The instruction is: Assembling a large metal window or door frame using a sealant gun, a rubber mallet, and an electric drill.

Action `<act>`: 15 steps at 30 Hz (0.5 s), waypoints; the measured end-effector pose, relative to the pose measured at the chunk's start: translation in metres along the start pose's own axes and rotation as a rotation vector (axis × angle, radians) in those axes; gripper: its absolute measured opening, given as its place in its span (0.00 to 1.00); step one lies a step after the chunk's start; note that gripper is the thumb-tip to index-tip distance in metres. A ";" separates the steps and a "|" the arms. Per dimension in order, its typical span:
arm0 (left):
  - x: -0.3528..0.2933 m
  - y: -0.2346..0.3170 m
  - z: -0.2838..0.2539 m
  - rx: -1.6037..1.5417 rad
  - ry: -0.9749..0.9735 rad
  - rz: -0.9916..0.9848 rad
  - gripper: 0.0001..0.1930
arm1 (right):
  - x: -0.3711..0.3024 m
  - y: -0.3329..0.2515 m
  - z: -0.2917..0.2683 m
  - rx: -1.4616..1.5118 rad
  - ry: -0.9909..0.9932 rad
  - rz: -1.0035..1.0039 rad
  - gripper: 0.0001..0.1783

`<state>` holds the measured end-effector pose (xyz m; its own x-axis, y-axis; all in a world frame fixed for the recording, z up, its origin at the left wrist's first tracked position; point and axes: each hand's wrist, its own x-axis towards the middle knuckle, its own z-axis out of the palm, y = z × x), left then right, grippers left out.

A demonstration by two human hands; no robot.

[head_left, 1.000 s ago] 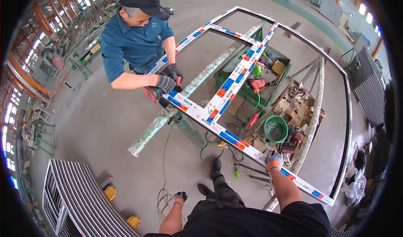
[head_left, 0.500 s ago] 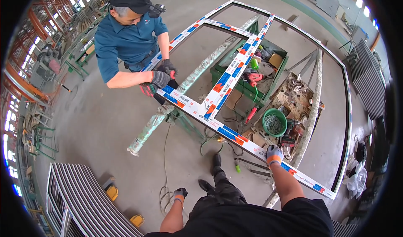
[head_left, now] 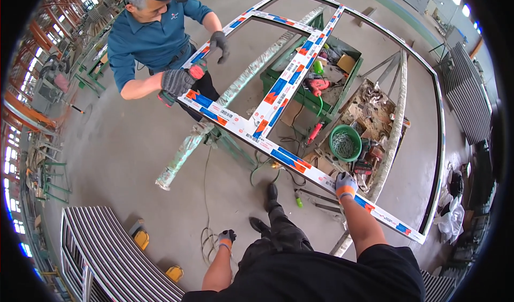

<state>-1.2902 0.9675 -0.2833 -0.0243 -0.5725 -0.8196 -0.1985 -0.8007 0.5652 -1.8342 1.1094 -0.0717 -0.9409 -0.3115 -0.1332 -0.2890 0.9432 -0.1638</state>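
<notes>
A large rectangular window frame [head_left: 334, 26], wrapped in white, blue and orange printed film, lies flat on wrapped supports. My right hand [head_left: 345, 185], in a grey and orange glove, is closed over its near rail. Low beside my legs hangs my gloved left hand [head_left: 227, 236], fingers curled and apart from the frame; whatever it may hold is hidden. Across the frame's left corner, a co-worker in a teal shirt grips a red and black cordless drill [head_left: 198, 69] in one gloved hand [head_left: 178, 82]. The co-worker's other gloved hand [head_left: 218, 46] is empty, above the left rail.
Beneath the frame stand a green tool cart [head_left: 342, 101] and a littered board bearing a green basket of screws [head_left: 345, 143] and another cordless drill [head_left: 363, 166]. A cable [head_left: 205, 195] trails over the floor. Striped profiles [head_left: 107, 243] are stacked at lower left, near yellow-ended blocks [head_left: 141, 240].
The co-worker's drill has come up at the frame's corner, and their other hand has moved away from it and opened. The whole view has shifted slightly. My right hand stays on the rail.
</notes>
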 end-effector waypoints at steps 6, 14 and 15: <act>-0.002 -0.002 0.004 -0.050 -0.007 -0.020 0.10 | -0.001 -0.002 -0.002 -0.005 0.014 0.014 0.20; 0.007 -0.015 -0.005 -0.011 -0.003 -0.006 0.11 | -0.005 -0.006 -0.007 0.008 -0.002 0.024 0.20; 0.011 -0.015 -0.006 -0.002 -0.021 -0.030 0.11 | -0.005 -0.008 -0.007 0.012 0.000 0.025 0.20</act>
<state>-1.2817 0.9724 -0.2999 -0.0385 -0.5444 -0.8380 -0.1971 -0.8180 0.5404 -1.8282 1.1039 -0.0631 -0.9479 -0.2875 -0.1374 -0.2630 0.9493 -0.1722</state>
